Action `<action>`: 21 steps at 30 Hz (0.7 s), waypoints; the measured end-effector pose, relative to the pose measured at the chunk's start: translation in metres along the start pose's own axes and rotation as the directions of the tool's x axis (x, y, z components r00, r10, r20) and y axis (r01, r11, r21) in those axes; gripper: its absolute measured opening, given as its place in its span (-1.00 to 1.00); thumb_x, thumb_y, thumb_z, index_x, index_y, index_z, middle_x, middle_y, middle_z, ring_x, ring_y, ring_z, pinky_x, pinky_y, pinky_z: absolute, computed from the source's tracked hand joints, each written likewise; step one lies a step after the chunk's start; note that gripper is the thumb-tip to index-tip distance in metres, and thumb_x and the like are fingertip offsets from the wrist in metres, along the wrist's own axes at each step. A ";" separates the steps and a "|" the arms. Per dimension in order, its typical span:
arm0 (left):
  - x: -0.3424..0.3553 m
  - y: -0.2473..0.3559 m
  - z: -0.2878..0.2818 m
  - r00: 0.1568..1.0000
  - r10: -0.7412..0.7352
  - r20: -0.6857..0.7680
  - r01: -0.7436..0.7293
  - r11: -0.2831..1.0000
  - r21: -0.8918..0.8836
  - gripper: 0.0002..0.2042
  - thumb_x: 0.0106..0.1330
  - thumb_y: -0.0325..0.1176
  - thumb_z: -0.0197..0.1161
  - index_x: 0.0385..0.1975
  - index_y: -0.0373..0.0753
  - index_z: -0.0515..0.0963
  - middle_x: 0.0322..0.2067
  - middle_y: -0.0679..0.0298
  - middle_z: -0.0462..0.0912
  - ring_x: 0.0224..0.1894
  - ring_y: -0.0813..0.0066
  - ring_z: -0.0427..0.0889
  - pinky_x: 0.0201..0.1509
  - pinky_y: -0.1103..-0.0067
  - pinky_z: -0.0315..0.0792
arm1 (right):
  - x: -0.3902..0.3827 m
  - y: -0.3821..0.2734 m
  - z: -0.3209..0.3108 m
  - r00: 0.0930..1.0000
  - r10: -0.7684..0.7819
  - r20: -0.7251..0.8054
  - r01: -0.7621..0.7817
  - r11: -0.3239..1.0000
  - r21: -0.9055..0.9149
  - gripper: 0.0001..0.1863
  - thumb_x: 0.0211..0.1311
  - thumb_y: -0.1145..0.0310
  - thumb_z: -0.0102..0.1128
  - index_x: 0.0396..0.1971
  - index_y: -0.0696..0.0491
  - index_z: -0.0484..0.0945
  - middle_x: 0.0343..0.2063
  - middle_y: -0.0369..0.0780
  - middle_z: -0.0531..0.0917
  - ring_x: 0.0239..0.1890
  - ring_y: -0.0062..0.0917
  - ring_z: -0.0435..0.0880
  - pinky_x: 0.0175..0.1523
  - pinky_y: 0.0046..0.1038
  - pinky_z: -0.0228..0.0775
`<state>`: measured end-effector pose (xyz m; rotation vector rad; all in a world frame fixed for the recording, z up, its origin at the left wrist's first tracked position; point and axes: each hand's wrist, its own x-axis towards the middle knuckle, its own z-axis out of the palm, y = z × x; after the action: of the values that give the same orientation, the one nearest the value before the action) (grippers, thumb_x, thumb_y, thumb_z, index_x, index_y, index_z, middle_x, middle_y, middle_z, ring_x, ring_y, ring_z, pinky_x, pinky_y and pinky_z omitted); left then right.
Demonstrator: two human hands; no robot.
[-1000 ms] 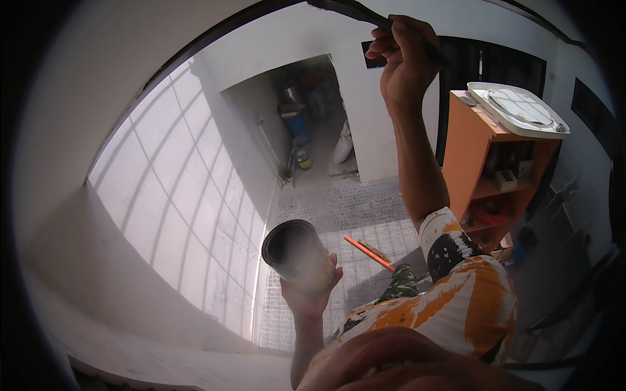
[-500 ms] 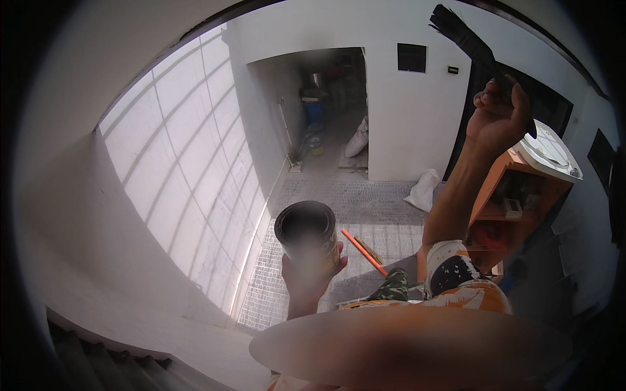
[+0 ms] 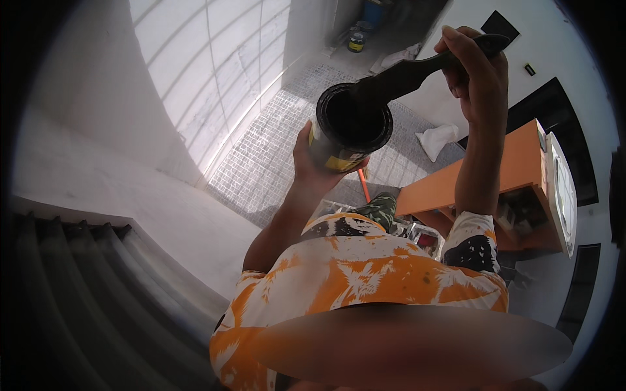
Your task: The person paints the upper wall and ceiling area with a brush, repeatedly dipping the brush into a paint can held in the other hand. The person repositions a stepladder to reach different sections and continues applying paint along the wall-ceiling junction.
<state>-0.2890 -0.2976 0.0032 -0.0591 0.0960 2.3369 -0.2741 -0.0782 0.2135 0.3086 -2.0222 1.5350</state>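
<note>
My left hand (image 3: pixel 306 153) is closed round an open paint can (image 3: pixel 339 156), dark inside and around its rim, with a yellow label on its side. My right hand (image 3: pixel 476 72), up at the upper right, grips the handle of a dark paintbrush (image 3: pixel 411 75). The brush slants down to the can's mouth, its bristle end over or inside the dark opening; how deep it goes I cannot tell.
An orange wooden cabinet (image 3: pixel 456 179) bears a white panel (image 3: pixel 559 195). A white sack (image 3: pixel 435 140) lies on the paved floor (image 3: pixel 257 153) near a long orange bar (image 3: pixel 365 186). Corrugated ridges (image 3: pixel 72 287) show at lower left, below a pale wall (image 3: pixel 98 143).
My right hand has brought the brush down from high up to the can's mouth. My left hand has raised the can in the view, and the view has shifted, showing more of the lower-left ridges.
</note>
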 end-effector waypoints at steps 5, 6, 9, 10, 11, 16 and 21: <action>0.024 -0.007 -0.025 0.917 0.392 0.078 -0.359 0.721 0.592 -0.34 0.07 -0.44 0.59 0.20 -0.21 0.41 0.10 0.12 0.59 0.04 0.27 0.71 -0.02 0.35 0.73 | -0.005 0.029 0.005 0.978 0.207 0.000 -0.191 0.902 0.388 -0.71 0.45 0.17 0.22 -0.29 0.11 0.68 -0.75 -0.32 0.52 -0.82 -0.77 0.31 -0.69 -0.64 0.11; 0.025 -0.006 -0.030 0.924 0.374 0.078 -0.351 0.749 0.562 -0.36 0.11 -0.41 0.57 0.20 -0.20 0.41 0.11 0.11 0.58 0.05 0.26 0.71 -0.02 0.32 0.72 | -0.012 0.040 0.010 0.970 0.240 0.041 -0.234 0.873 0.428 -0.73 0.48 0.18 0.19 -0.21 0.09 0.65 -0.71 -0.30 0.56 -0.80 -0.76 0.35 -0.68 -0.63 0.16; 0.027 0.000 -0.035 0.942 0.323 0.084 -0.325 0.826 0.461 -0.44 0.22 -0.31 0.49 0.21 -0.17 0.42 0.14 0.09 0.57 0.08 0.21 0.69 0.01 0.26 0.72 | -0.028 0.065 0.011 0.911 0.398 0.107 -0.395 0.772 0.497 -0.74 0.48 0.16 0.19 -0.22 0.08 0.63 -0.69 -0.30 0.57 -0.78 -0.75 0.37 -0.68 -0.63 0.17; 0.025 0.002 -0.035 0.951 0.286 0.117 -0.309 0.870 0.385 -0.47 0.27 -0.24 0.42 0.22 -0.16 0.43 0.15 0.09 0.56 0.11 0.18 0.68 0.03 0.21 0.70 | -0.029 0.071 0.008 0.890 0.444 0.103 -0.430 0.745 0.510 -0.74 0.47 0.16 0.21 -0.23 0.07 0.64 -0.70 -0.30 0.56 -0.78 -0.76 0.37 -0.69 -0.64 0.16; 0.023 0.003 -0.034 0.969 0.231 0.090 -0.247 0.925 0.290 -0.50 0.32 -0.18 0.34 0.23 -0.14 0.43 0.16 0.09 0.55 0.13 0.16 0.67 0.05 0.17 0.69 | -0.030 0.076 0.005 0.866 0.491 0.096 -0.463 0.714 0.524 -0.74 0.46 0.16 0.22 -0.25 0.07 0.64 -0.70 -0.31 0.56 -0.79 -0.76 0.37 -0.69 -0.64 0.16; 0.027 0.012 -0.035 0.986 0.075 0.147 -0.068 0.996 -0.055 -0.41 0.49 0.20 -0.20 0.31 -0.04 0.43 0.24 0.08 0.51 0.24 -0.02 0.58 0.21 -0.06 0.55 | -0.024 0.068 -0.004 0.963 0.268 -0.003 -0.253 0.913 0.319 -0.75 0.42 0.16 0.30 -0.34 0.03 0.68 -0.68 -0.34 0.57 -0.73 -0.82 0.40 -0.68 -0.68 0.13; 0.045 0.007 -0.053 0.971 0.171 0.169 -0.235 0.831 0.505 -0.39 0.48 0.23 -0.15 0.30 -0.07 0.44 0.19 0.07 0.56 0.25 0.00 0.57 0.18 -0.06 0.54 | -0.011 0.040 0.004 0.967 0.043 0.250 -0.034 0.999 -0.040 -0.87 0.32 0.32 0.38 -0.31 0.07 0.71 -0.55 -0.42 0.61 -0.50 -0.78 0.52 -0.42 -0.66 0.30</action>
<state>-0.3245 -0.2754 -0.0523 0.3784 0.7083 2.4375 -0.2869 -0.0712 0.1740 0.4729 -2.2584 1.5472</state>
